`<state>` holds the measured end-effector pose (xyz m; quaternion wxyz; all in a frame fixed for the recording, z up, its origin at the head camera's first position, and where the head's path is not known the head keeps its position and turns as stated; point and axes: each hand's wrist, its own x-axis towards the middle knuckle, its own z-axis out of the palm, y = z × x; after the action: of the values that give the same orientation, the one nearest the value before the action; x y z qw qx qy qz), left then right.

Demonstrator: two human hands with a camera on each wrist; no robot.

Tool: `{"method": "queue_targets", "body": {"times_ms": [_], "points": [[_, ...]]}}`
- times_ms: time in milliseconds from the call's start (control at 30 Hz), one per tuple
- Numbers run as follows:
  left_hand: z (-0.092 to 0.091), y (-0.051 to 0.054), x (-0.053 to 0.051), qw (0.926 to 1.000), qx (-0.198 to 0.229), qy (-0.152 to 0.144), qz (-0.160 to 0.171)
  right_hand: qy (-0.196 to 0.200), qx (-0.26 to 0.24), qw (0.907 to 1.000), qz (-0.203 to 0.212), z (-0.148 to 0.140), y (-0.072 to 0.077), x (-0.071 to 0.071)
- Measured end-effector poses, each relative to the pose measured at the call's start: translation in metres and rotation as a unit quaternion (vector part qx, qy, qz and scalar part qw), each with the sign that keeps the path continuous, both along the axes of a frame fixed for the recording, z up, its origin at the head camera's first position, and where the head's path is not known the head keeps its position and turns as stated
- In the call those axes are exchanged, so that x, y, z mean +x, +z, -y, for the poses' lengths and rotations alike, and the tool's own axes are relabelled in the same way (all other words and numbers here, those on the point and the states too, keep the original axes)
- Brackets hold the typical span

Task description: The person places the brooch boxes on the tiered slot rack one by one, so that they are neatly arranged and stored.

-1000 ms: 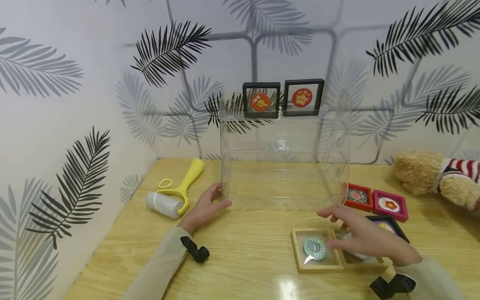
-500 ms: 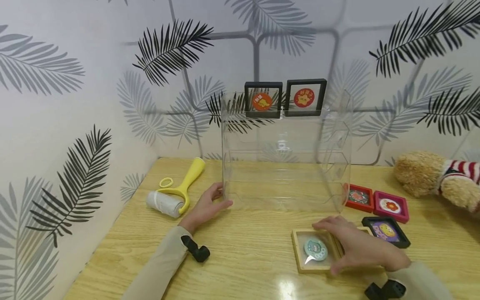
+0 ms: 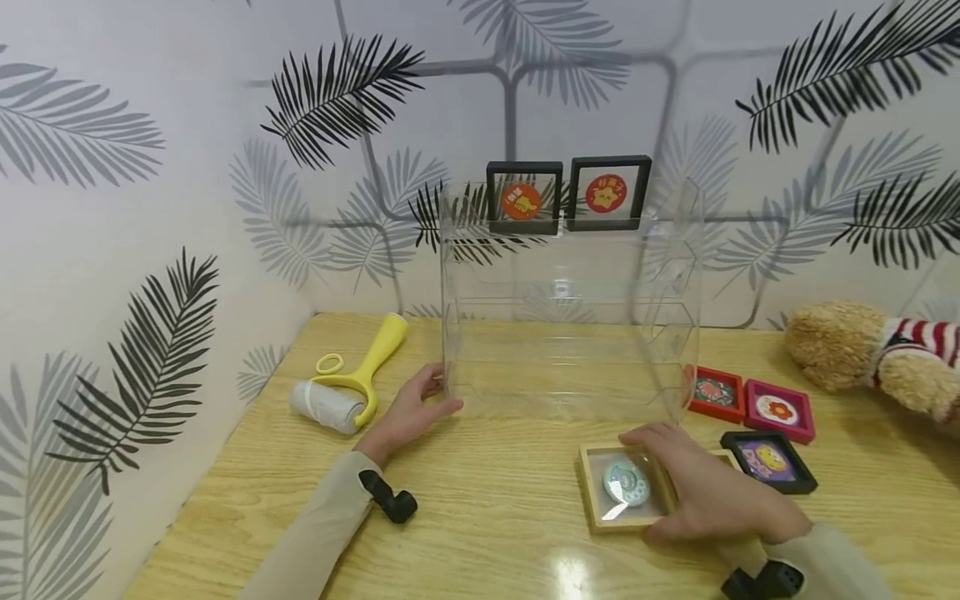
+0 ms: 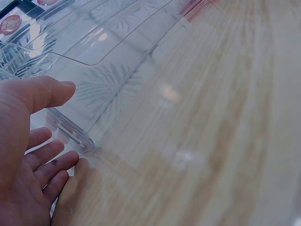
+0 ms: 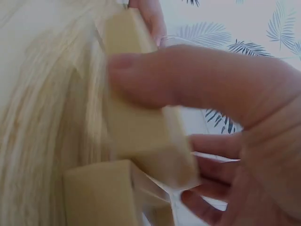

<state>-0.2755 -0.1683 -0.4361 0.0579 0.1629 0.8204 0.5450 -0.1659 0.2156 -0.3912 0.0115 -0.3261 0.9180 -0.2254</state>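
Observation:
My right hand [image 3: 708, 487] grips a light wooden display frame [image 3: 590, 492], thumb on the near edge and fingers on the far one. A teal round badge [image 3: 626, 483] shows behind its clear pane. In the right wrist view the held frame [image 5: 134, 127] is tilted and raised over a second wooden frame [image 5: 101, 193], mostly hidden by my hand in the head view. My left hand [image 3: 411, 412] is at the lower left corner of a clear tiered acrylic stand [image 3: 562, 358], fingers loose and thumb apart from it; whether the fingertips touch the stand is unclear.
Two black frames [image 3: 525, 198] stand on the stand's top tier. Red [image 3: 716, 393], magenta [image 3: 780, 410] and black [image 3: 770, 461] frames lie at right, near a teddy bear [image 3: 840, 346]. A yellow-handled roller [image 3: 330, 407] and a yellow ring [image 3: 329, 363] lie at left.
My right hand has come down over the wooden frames, taken hold of the left one and raised it slightly off the table. My left hand has stayed by the stand.

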Motion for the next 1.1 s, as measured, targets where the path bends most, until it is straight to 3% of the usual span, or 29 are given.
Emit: {"method": "queue_targets", "body": {"times_ms": [167,333,433,533,633,700,767,833,900,933,1033,1100], "points": [[0.001,-0.002,-0.001,1.0,0.004,-0.002,-0.005,-0.013,-0.073,0.9966,-0.035,0.001,0.003,-0.003],[0.002,-0.001,-0.001,0.9999,0.012,-0.001,0.004,-0.007,-0.095,0.991,-0.094,-0.003,-0.001,-0.009],[0.002,-0.002,-0.001,0.9999,0.009,-0.003,0.004,0.001,-0.128,0.9902,-0.055,-0.006,-0.002,-0.011],[0.002,-0.003,-0.002,1.0,0.008,-0.004,0.002,-0.004,-0.173,0.9844,0.032,-0.008,-0.001,-0.01],[0.002,-0.003,-0.002,0.9999,0.01,-0.004,0.001,-0.008,-0.221,0.9682,0.116,-0.008,0.004,-0.009],[0.001,-0.002,-0.002,1.0,0.008,-0.003,0.004,0.024,-0.277,0.9495,0.145,-0.009,0.007,-0.011],[0.0,0.003,0.0,1.0,0.006,-0.003,0.004,0.066,-0.334,0.9305,0.136,-0.009,0.009,-0.016],[-0.002,0.006,0.002,1.0,0.005,-0.002,0.008,0.091,-0.367,0.9207,0.098,-0.007,0.011,-0.02],[-0.002,0.006,0.002,0.9999,0.007,-0.001,0.009,0.075,-0.381,0.9198,0.058,-0.006,0.014,-0.025],[-0.002,0.006,0.003,0.9999,0.01,-0.001,0.009,0.051,-0.376,0.9243,0.043,-0.004,0.017,-0.026],[0.0,-0.002,-0.001,0.9999,0.01,0.0,0.009,0.004,-0.374,0.9262,0.049,0.002,0.031,-0.031],[0.001,-0.004,-0.001,0.9999,0.011,-0.001,0.006,-0.005,-0.372,0.9265,0.055,0.008,0.043,-0.038]]}}
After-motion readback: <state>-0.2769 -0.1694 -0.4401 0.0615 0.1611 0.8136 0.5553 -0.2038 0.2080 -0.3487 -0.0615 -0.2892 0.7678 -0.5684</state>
